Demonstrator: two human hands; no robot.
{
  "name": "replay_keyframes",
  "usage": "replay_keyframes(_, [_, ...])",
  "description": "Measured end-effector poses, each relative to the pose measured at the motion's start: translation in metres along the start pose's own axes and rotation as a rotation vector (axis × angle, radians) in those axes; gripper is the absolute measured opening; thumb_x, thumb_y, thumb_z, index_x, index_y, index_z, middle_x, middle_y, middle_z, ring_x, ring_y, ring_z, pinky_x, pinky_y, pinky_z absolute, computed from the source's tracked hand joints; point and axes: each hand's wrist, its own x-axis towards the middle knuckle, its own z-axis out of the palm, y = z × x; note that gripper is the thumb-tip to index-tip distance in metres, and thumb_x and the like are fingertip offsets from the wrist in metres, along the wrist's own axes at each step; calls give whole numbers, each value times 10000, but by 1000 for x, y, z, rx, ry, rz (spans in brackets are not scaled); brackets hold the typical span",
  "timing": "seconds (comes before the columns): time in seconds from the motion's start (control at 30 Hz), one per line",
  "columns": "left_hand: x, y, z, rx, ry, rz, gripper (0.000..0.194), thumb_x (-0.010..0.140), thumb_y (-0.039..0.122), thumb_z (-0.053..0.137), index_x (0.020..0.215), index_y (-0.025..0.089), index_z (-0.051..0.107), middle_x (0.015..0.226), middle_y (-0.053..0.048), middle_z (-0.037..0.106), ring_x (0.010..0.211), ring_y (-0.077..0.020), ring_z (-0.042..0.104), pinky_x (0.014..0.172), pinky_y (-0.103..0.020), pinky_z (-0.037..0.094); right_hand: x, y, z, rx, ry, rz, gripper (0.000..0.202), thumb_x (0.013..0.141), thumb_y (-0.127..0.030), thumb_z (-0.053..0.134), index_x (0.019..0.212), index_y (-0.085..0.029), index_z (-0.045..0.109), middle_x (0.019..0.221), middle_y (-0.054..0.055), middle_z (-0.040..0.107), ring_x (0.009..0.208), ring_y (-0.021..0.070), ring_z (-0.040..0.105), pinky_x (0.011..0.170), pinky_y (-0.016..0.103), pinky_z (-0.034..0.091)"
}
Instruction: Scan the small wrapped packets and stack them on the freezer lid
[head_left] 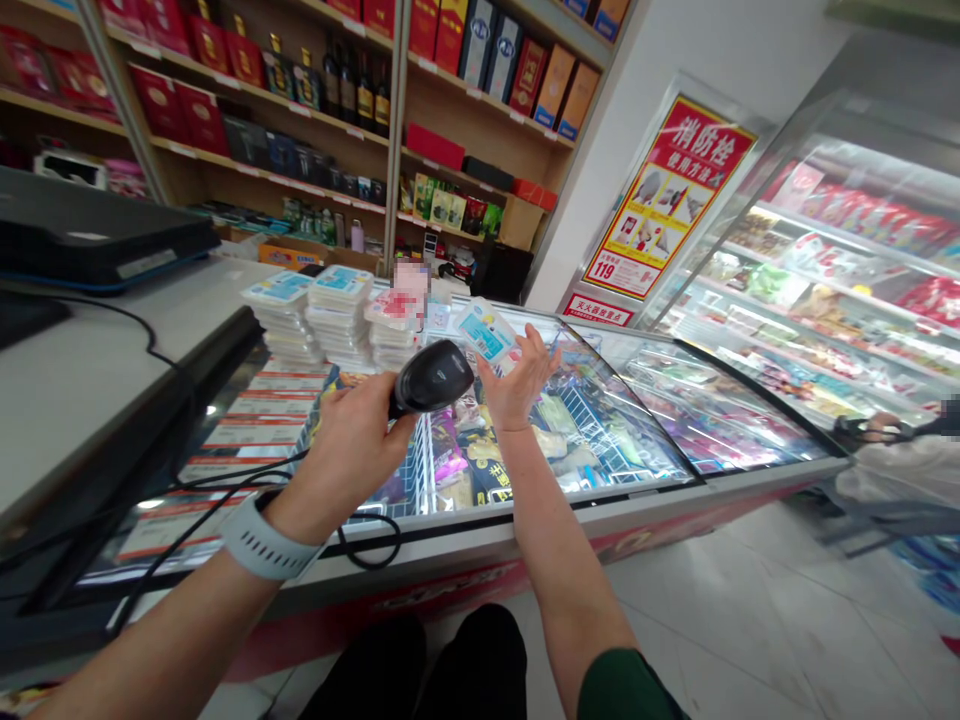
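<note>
Wooden shelves (398, 140) are running across the back, holding dark bottles (349, 88) and boxed goods (480, 45), while a red-and-yellow poster (670, 195) (the number 119 is showing near its foot) is hanging beside them. At the right a lit display case (847, 115) is holding red packets (862, 205); at the left a black device (97, 225) is resting on a white counter (127, 350).

Shop int.: wood shelving (398, 120) at rear, white wall (660, 50) w/ red/yellow poster (670, 200), brightly lit fridge (862, 260) on R, glass-top freezer (637, 510) mid, lt-grey counter (75, 390) L, pale tile floor (720, 610).
</note>
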Motion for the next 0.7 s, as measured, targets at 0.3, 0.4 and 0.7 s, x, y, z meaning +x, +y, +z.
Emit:
replay_keyframes(0.3, [-7,-12,1,20,24,34,253,830,296,455,1004,180,597,1001,-108,718,980,-291,655,911,-409,453,-3,33,9,-94,-179,405,663,823,-550,723,1294,-156,470,1324,205,609,1293,337,541,1165,587,280])
replay_keyframes(0.4, [-14,-23,-5,75,31,9,311,839,297,443,1081,170,593,1060,-126,720,1062,-300,653,1017,-455,413,-4,57,13,-161,-300,667,665,759,-472,799,1257,-135,515,1274,201,630,1262,356,550,1123,547,340])
replay_keyframes(0.7, [-32,-71,-21,214,57,-92,423,832,411,352,1097,177,583,1024,-132,739,1060,-336,684,1075,-509,373,-18,79,23,-199,-400,877,613,714,-426,807,1172,-84,585,1237,291,614,1216,450,558,1040,654,363])
